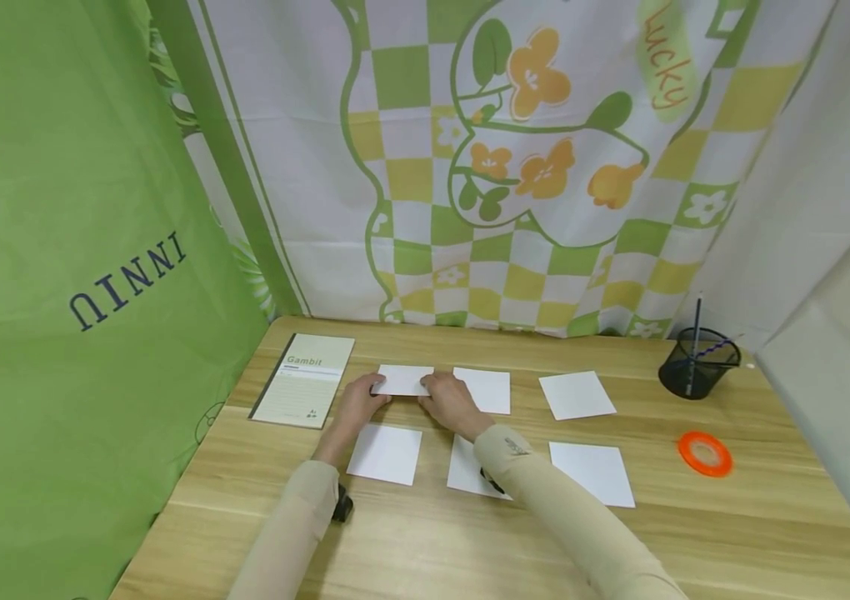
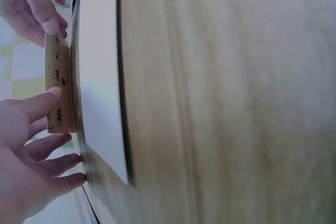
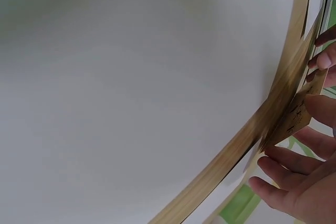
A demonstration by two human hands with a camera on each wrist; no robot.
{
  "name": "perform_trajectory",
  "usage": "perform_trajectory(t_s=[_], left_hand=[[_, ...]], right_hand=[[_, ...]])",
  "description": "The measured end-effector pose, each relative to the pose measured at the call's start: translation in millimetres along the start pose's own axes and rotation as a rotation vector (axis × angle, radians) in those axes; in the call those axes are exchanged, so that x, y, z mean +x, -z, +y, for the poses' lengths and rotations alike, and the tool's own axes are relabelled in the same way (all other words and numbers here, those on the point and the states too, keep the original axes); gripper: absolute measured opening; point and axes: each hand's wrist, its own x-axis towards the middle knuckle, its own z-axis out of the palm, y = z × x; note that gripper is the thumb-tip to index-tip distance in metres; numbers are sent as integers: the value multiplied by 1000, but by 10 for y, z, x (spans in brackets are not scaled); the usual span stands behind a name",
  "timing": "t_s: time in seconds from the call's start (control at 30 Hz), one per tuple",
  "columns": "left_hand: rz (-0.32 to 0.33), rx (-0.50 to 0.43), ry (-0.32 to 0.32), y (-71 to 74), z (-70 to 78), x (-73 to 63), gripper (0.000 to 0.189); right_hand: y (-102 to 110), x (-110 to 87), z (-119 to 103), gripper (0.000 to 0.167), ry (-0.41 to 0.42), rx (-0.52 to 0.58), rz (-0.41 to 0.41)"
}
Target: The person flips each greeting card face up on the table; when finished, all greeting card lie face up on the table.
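Both hands pinch a card (image 1: 404,380) at its two ends, at the back left of the sheets. From above the card looks white; a brown face with dark handwriting (image 2: 59,82) shows in both wrist views. My left hand (image 1: 359,402) has its thumb on the near face, the other fingers spread behind and below. My right hand (image 1: 452,402) holds the opposite end, thumb in front. The card's lower edge is at or close to the wooden table; contact cannot be told. White square sheets lie around: one (image 1: 386,454) in front, another (image 1: 487,392) right of my right hand.
More white sheets lie at right (image 1: 577,395) and front right (image 1: 593,473); one (image 1: 466,471) is partly under the right forearm. A notebook (image 1: 303,381) is at left. An orange ring-shaped roll (image 1: 705,454) and a black mesh pen holder (image 1: 704,367) stand at right.
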Motion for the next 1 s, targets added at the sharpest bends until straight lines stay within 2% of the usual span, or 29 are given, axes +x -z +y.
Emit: perform_trajectory(t_s=[0.13,0.27,0.5,0.63,0.87,1.0], left_hand=[[18,2,-16,22,27,-30,39],[33,46,-41,38,65,-48,37],[59,77,-46,14,55,-36,34],[81,84,-69,17,73,-63,31],[124,37,-107,17,70,-66,25],[136,1,-85,12,57,-41,24]], right_hand=[[26,-18,9,31,-6,17,-4],[58,-36,7,29,-3,25,5],[48,-50,51,26,-7,44,30],[47,-62,80,25,-19,50,37],[79,-65,123,20,12,55,108],[103,-68,136,19,24,70,128]])
